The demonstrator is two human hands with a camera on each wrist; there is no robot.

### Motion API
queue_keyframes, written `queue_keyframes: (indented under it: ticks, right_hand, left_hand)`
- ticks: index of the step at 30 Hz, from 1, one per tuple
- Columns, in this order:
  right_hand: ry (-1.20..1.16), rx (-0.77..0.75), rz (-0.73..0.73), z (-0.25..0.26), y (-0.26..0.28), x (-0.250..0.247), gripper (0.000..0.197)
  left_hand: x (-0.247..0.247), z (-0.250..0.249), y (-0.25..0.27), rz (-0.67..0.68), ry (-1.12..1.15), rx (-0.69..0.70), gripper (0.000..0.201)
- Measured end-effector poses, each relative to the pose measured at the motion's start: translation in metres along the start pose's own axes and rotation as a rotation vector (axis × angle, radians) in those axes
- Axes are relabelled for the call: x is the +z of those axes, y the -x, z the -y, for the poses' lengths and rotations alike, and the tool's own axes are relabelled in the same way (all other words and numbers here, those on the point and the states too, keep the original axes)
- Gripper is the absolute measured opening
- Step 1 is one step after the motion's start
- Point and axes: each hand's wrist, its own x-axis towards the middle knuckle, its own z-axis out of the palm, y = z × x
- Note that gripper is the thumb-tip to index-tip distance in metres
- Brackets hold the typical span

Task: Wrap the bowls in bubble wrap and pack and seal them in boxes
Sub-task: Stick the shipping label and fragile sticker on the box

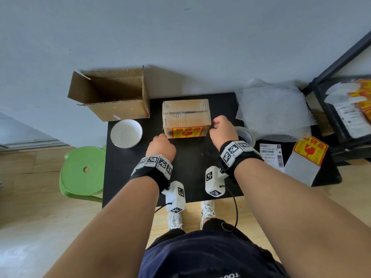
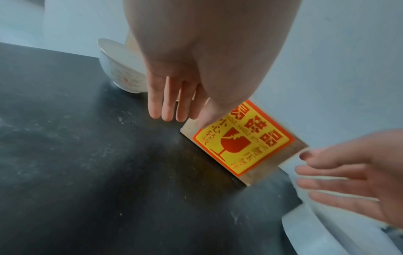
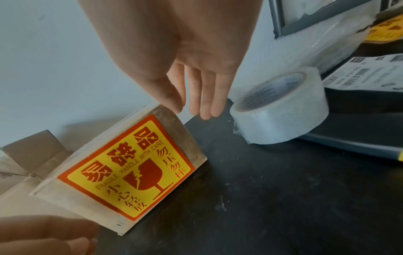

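Observation:
A small taped cardboard box (image 1: 186, 115) stands on the black table (image 1: 192, 177), a yellow-and-red fragile sticker (image 2: 242, 143) on its near face (image 3: 130, 169). My left hand (image 1: 160, 146) hovers at the box's near left corner, fingers (image 2: 167, 101) straight and holding nothing. My right hand (image 1: 221, 130) is at the near right corner, fingers (image 3: 202, 96) straight, thumb by the box's top edge. A white bowl (image 1: 126, 133) sits left of the box (image 2: 122, 69). A larger open cardboard box (image 1: 112, 93) stands behind it.
A roll of clear tape (image 3: 281, 110) lies just right of my right hand (image 1: 246, 134). Bubble wrap (image 1: 273, 109) is spread at the back right. Shipping labels (image 1: 272, 155) and a fragile-sticker pad (image 1: 310, 150) lie at right. A green stool (image 1: 84, 173) stands left of the table, a dark rack (image 1: 341, 81) at right.

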Motion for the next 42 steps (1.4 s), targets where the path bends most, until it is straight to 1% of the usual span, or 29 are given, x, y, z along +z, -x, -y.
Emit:
queue_keyframes:
  ticks: [3, 7, 10, 12, 14, 17, 21, 23, 25, 29, 32, 34, 37, 39, 42]
  right_hand:
    - [-0.046, 0.031, -0.064, -0.012, 0.01, -0.007, 0.037]
    - [0.003, 0.049, -0.189, -0.032, 0.023, -0.019, 0.033]
    - [-0.048, 0.086, -0.215, -0.05, 0.032, -0.029, 0.03]
    - [-0.046, 0.112, -0.237, -0.064, 0.038, -0.038, 0.032]
    - [-0.044, 0.141, -0.255, -0.08, 0.041, -0.047, 0.029]
    - [-0.018, 0.186, -0.254, -0.107, 0.043, -0.062, 0.025]
    - [0.079, 0.253, -0.219, -0.146, 0.041, -0.081, 0.034]
    - [0.119, 0.279, -0.198, -0.167, 0.039, -0.087, 0.038]
    - [0.145, 0.299, -0.193, -0.186, 0.037, -0.091, 0.036]
    - [0.218, 0.289, -0.143, -0.219, 0.038, -0.097, 0.036]
    - [0.3, 0.232, -0.091, -0.239, 0.039, -0.099, 0.039]
    - [0.364, 0.184, -0.042, -0.248, 0.037, -0.099, 0.041]
    - [0.456, 0.117, 0.012, -0.255, 0.034, -0.099, 0.038]
    - [0.466, 0.083, 0.034, -0.257, 0.032, -0.098, 0.037]
    - [0.429, 0.071, 0.063, -0.259, 0.027, -0.097, 0.048]
  left_hand:
    - [0.009, -0.009, 0.007, 0.019, -0.057, 0.101, 0.037]
    - [0.017, -0.025, 0.018, 0.04, -0.138, 0.214, 0.039]
    - [0.022, -0.038, 0.025, 0.058, -0.173, 0.291, 0.039]
    - [0.026, -0.05, 0.031, 0.066, -0.19, 0.348, 0.039]
    - [0.032, -0.064, 0.037, 0.059, -0.196, 0.406, 0.04]
    - [0.045, -0.088, 0.047, 0.028, -0.188, 0.48, 0.038]
    - [0.068, -0.123, 0.063, 0.043, -0.196, 0.537, 0.04]
    - [0.082, -0.139, 0.073, 0.028, -0.194, 0.557, 0.04]
    - [0.098, -0.152, 0.083, -0.001, -0.221, 0.601, 0.038]
    - [0.13, -0.172, 0.094, 0.001, -0.362, 0.756, 0.04]
    - [0.153, -0.179, 0.097, 0.011, -0.522, 0.849, 0.041]
    - [0.167, -0.182, 0.098, 0.042, -0.626, 0.853, 0.046]
    - [0.18, -0.184, 0.1, 0.106, -0.731, 0.793, 0.051]
    - [0.185, -0.184, 0.103, 0.135, -0.759, 0.757, 0.053]
    - [0.19, -0.183, 0.106, 0.142, -0.749, 0.711, 0.055]
